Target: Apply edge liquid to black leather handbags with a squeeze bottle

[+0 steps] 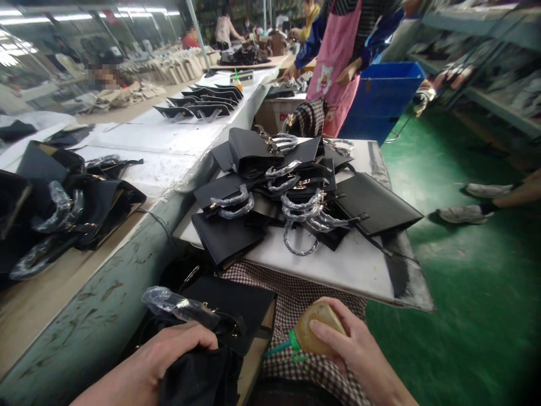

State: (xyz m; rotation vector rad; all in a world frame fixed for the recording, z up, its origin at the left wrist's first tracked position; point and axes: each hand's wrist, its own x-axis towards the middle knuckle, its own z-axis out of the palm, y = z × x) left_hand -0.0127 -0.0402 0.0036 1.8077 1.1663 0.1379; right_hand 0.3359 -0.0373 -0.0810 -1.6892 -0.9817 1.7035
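Note:
My left hand (171, 355) is closed on the dark fabric of a black handbag (228, 316) at the bottom centre, its handle wrapped in clear plastic (177, 304). My right hand (355, 349) grips a small yellowish squeeze bottle (315, 330) with a green nozzle pointing left toward the bag. Both rest over a brown checked cloth (296, 299) on my lap.
A white board (359, 265) ahead carries a pile of black handbags (291, 192) with wrapped handles. More bags lie on the long bench (84, 316) at left. A person in a pink apron (338, 51) stands by a blue bin (384, 96). Someone's feet (465, 213) rest on the green floor.

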